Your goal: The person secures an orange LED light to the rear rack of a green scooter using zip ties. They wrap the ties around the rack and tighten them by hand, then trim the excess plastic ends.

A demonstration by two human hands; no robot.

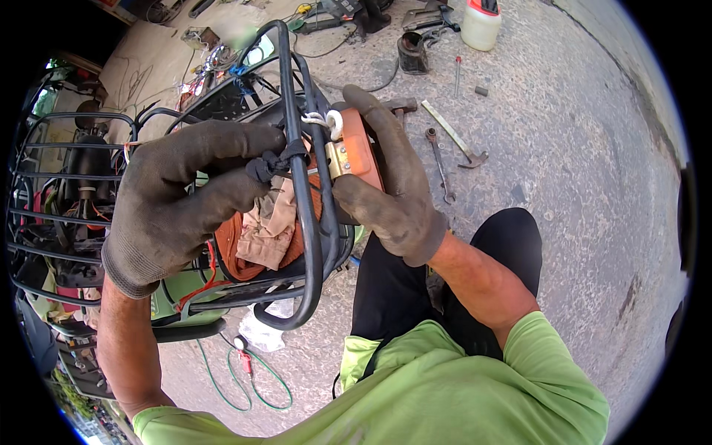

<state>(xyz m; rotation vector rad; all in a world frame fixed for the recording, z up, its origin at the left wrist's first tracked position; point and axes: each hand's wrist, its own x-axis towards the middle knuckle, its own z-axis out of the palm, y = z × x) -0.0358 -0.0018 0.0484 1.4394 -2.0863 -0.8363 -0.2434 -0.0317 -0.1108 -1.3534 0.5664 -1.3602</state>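
In a dark work glove, my left hand [174,196] is closed, thumb and fingers pinching a black strip [273,162] knotted round a bar of the black tubular rack [308,245]. My right hand [393,189], also gloved, grips an orange block-shaped piece [361,144] against the rack's outer bars. A brass-coloured metal bracket [339,159] is on the side of that piece facing the rack. White cord [326,122] loops at its top. Inside the rack lie a beige cloth [268,230] and brown-orange material [231,248]. My left fingertips are partly hidden by the strip.
On the concrete floor to the right lie a hammer [463,141], a wrench [443,167] and a screwdriver [457,74]. A white container [481,26] and a dark can [412,53] stand farther off. A green cable [230,386] curls at lower left.
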